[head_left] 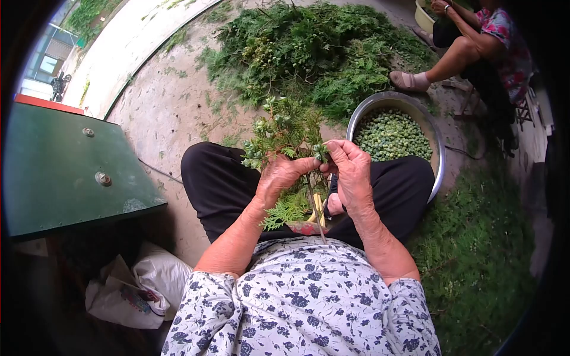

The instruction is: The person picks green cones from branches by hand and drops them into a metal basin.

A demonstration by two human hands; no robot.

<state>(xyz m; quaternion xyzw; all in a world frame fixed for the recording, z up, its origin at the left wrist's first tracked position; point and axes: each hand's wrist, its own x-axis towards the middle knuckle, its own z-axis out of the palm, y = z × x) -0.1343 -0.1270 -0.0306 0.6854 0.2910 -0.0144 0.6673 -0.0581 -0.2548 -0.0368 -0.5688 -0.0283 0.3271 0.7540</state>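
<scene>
A leafy evergreen branch (284, 127) with pale green cones stands up in front of my lap, its thin bare stem pointing down toward my shirt. My left hand (281, 177) is closed round the branch, its thumb stretched toward the cones. On the right side of the sprig, my right hand (352, 173) pinches at a small cluster of green cones (321, 152), with thumb and forefinger together. Beyond my right knee sits a wide metal basin (440, 142) that holds a heap of round green cones (395, 135).
A big pile of cut branches (314, 53) lies ahead, and more greenery (475, 249) spreads at the right. A co-worker (475, 53) sits at the upper right near a pale basin (424, 19). At the left are a green metal panel (65, 160) and white sacks (160, 279).
</scene>
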